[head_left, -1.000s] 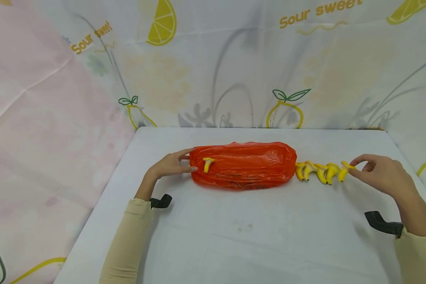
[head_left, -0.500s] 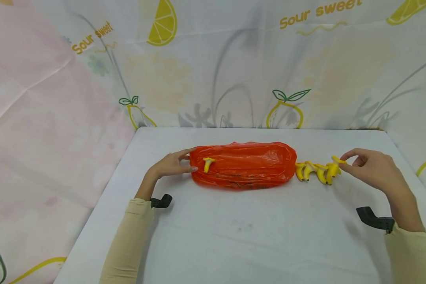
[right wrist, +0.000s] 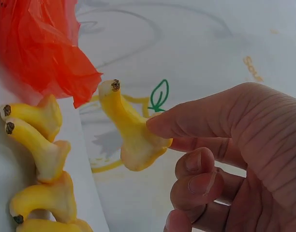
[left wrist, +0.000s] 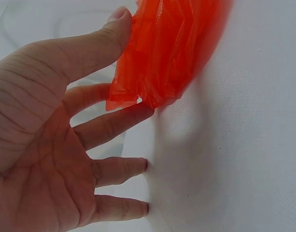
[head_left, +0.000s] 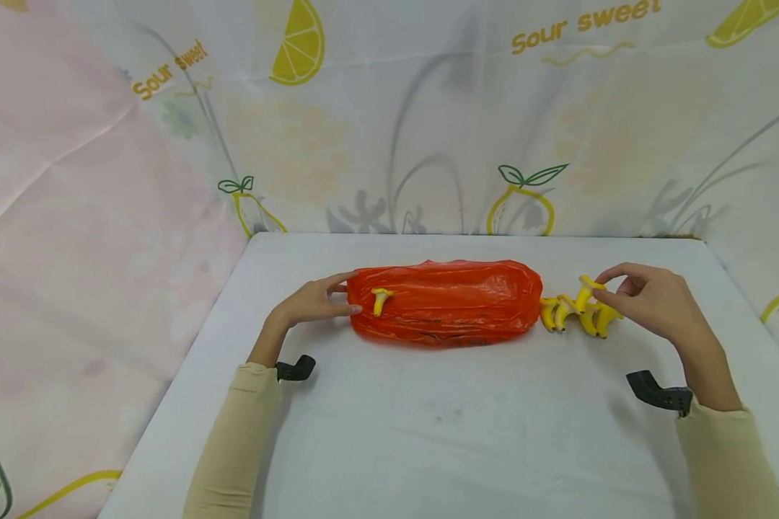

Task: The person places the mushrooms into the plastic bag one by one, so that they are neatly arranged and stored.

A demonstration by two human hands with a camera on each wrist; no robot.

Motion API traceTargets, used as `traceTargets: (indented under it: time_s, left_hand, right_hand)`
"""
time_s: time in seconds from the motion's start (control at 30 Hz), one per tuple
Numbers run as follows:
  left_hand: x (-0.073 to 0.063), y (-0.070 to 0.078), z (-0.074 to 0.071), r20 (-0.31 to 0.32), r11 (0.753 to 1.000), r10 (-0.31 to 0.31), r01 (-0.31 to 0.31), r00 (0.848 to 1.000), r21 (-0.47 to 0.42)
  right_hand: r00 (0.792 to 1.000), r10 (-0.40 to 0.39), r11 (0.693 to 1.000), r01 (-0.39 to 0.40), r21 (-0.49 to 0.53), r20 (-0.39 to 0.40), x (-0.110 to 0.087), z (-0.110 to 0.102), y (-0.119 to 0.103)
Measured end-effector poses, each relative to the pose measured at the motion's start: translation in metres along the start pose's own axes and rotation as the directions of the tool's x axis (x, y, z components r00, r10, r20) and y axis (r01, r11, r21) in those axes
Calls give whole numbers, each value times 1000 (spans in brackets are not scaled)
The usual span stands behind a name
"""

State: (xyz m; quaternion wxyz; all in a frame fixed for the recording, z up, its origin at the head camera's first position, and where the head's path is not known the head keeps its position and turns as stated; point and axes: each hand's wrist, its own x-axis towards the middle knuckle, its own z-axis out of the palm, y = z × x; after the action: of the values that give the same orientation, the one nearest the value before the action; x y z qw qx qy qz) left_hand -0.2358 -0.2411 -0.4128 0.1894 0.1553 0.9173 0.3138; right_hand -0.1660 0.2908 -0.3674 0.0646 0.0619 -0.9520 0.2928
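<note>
Farthest left, a pinkish part of the printed cloth [head_left: 78, 216] hangs beside the white desk [head_left: 441, 461]. A beige left sleeve [head_left: 234, 440] reaches in from the lower edge, with a black wrist mount [head_left: 295, 368] at its cuff. Beyond it, the person's left grip [head_left: 314, 299] is spread wide, the fingers fairly straight; thumb and fingertips touch the left end of a red plastic bag [head_left: 457, 303]. The left wrist view shows the thumb on one side of the crinkled film, the index finger partly behind it, and the two lowest fingers apart from it.

The bag lies lengthwise on the desk, glossy and bulging; its contents cannot be made out. A single yellow piece [head_left: 380, 300] with a flared top lies on it near the left end. Just beside the bag's right end comes a row of four curved yellow pieces [head_left: 564, 312], set close together, with dark tips showing.

Over the row, the held yellow piece [right wrist: 120, 116] is pinched by its flared end between thumb and index finger of the right grip [head_left: 652, 299], its other fingers curled below. In the right wrist view this piece is apart from the row, dark tip upward. Farthest right are another black mount [head_left: 658, 393] and the right sleeve [head_left: 727, 454].
</note>
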Motion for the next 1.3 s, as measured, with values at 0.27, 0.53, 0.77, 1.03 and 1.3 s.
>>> traceTargets:
  time_s: [0.27,0.53,0.77,1.03,1.3]
  left_hand:
    - [-1,1,0,5,1000,-5,5,1000,-14]
    - [-1,0,0,4,1000,-4,4,1000,-13]
    - [-1,1,0,0,1000,-10,10,1000,-6]
    - [-2,0,0,-4,1000,-2,2,1000,-9]
    - [-2,0,0,-1,1000,-8,8,1000,-11]
  right_hand:
    - [1000,-13,996,11,83,19,9,15,-14]
    - [999,-23,990,18,137,34,17,24,-27]
    - [999,-20,987,14,159,40,25,33,-40]
    - [996,-21,979,1,204,92,32,48,-51]
    - [991,-46,971,16,237,122,42,61,-66]
